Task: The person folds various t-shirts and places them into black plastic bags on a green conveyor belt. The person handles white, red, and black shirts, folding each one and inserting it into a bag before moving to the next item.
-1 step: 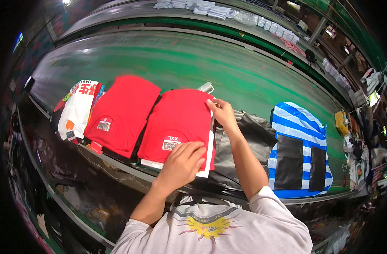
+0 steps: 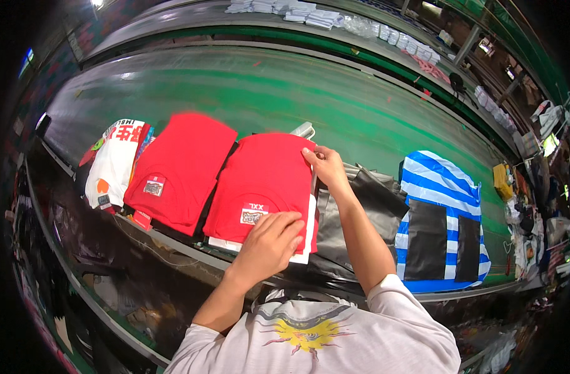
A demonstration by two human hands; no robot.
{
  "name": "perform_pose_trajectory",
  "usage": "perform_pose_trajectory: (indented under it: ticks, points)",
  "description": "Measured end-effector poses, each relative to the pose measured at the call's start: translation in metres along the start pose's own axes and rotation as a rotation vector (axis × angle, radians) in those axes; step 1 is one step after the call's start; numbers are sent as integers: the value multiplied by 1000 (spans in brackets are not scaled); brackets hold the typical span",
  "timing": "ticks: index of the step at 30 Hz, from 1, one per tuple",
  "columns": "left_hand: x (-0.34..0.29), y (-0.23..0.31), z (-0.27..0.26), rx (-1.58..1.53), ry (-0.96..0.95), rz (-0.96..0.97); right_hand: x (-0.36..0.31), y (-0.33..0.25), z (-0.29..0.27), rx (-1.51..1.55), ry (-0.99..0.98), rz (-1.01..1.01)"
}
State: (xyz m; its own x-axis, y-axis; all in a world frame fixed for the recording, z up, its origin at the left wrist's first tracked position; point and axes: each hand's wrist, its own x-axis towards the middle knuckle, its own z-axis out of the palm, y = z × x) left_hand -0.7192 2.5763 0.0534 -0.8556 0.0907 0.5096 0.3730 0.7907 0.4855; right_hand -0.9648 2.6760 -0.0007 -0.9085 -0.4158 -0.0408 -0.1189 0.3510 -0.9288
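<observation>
A folded red T-shirt (image 2: 260, 171) lies on top of a small stack in front of me, its neck label toward my body. White cloth (image 2: 311, 234) shows beneath its near and right edges. Across the collar, beside the label, rests my left hand (image 2: 269, 243), fingers lightly bent and gripping nothing. My right hand (image 2: 327, 167) has the shirt's far right edge between thumb and fingers; some fingertips are hidden. Just left is another folded red T-shirt (image 2: 182, 165). Black plastic bags (image 2: 359, 215) lie under and beside my right forearm.
A blue-and-white striped bag (image 2: 444, 171) with black patches lies at the right. Folded white printed shirts (image 2: 110, 168) sit at the far left. Behind them runs the long green table (image 2: 235, 81). White bundles (image 2: 313, 15) line another table farther back.
</observation>
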Motion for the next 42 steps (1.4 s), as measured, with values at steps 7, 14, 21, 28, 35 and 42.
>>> perform_pose_trajectory:
  ticks: [7, 14, 21, 28, 35, 42]
  points:
    - [-4, -13, 5, -95, 64, 65, 9, -2, 11, 629, 51, -206]
    - [-1, -16, 6, -112, 198, 89, -61, -51, -1, 331, -339, -297]
    - [-33, 10, 5, -489, 344, 111, -105, -65, -32, 687, -236, -113]
    - [-59, 8, 75, -754, -710, -707, -125, -30, -72, 668, -211, -46]
    - [-71, 27, 117, -1850, -27, -1107, -184, -19, -126, 919, -261, 75]
    - [-45, 69, 139, -2265, 94, -952, -234, 47, -195, 587, -242, 40]
